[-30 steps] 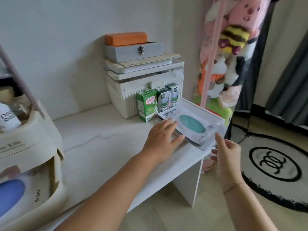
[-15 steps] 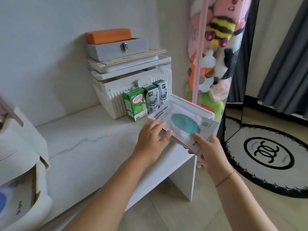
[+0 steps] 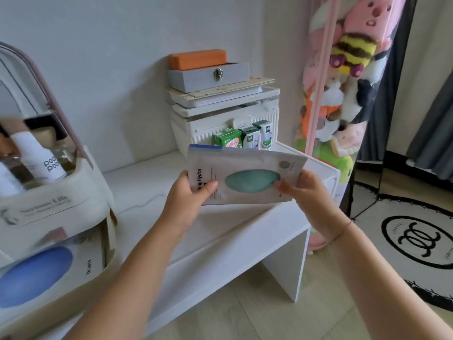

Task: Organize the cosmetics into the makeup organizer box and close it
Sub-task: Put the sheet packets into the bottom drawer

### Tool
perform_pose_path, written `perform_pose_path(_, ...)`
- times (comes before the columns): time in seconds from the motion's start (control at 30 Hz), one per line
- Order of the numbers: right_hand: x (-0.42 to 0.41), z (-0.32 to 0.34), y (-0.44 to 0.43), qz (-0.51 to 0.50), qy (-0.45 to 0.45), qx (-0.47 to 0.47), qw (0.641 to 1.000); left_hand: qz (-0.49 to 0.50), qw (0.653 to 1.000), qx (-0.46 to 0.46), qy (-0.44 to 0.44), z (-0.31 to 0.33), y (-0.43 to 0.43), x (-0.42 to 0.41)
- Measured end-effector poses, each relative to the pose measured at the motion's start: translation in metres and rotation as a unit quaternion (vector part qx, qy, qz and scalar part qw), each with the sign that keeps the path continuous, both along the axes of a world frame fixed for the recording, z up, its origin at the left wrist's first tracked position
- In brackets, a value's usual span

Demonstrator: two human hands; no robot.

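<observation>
Masks [image 3: 247, 177]: a thin sheaf of flat sachets. The front one is pale with a teal oval, and a blue edge shows behind it at the top left. They are held upright in the air above the surface [image 3: 147, 182], touching nothing but the hands.

Left hand [image 3: 193, 192]: clamped on the left edge, thumb across the front, fingers behind.
Right hand [image 3: 306, 192]: clamped on the lower right corner in the same way.

Organizer [image 3: 49, 200]: well apart, at the far left of the surface, with its clear lid up. A white bottle [image 3: 36, 158] stands in the upper tray. A blue mask [image 3: 36, 273] sits in the lower compartment; this part is blurred, so I cannot tell whether it is a drawer or a front pocket.

Step in hand, as I judge it: carry the sheaf left and stow it with the blue mask.

Notes for doing it well:
- Square the edges first. The sachets look slick and the sheaf is already fanned, so one could slip out.
- Hold with both hands until the leading edge is inside the compartment, then release the left hand.
- Feed the sheaf in flat against the blue mask, without bending it.
- Pass low, clear of the bottle and the raised lid.
- The lid closes only after the rest is stowed.

Behind: cartons [image 3: 230, 139] stand against a white bin [image 3: 191, 128].
</observation>
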State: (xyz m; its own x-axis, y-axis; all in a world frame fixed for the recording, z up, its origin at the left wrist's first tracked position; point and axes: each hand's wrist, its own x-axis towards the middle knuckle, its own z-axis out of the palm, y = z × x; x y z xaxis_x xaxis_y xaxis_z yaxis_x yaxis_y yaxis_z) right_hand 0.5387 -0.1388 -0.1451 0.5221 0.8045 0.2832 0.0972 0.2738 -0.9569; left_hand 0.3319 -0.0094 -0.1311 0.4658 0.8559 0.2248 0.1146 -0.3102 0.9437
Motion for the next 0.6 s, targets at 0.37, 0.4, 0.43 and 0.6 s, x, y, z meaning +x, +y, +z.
perform_pose_path(0.37, -0.030, -0.006, 0.018, 0.029, -0.003, -0.023, 0.999, 0.095, 0.994, 0.042, 0.028, -0.012, -0.022, -0.023)
perform_pose_path(0.4, -0.036, -0.002, 0.017, 0.031, -0.009, -0.015, 0.999, 0.102, 0.992, 0.063, 0.029, -0.008, -0.025, -0.030)
perform_pose_path(0.43, -0.043, 0.002, 0.017, 0.033, -0.015, -0.005, 0.999, 0.115, 0.989, 0.083, 0.028, -0.003, -0.029, -0.039)
perform_pose_path(0.6, -0.108, 0.030, 0.022, 0.013, -0.055, 0.022, 0.998, 0.203, 0.967, 0.153, -0.029, 0.027, -0.048, -0.102)
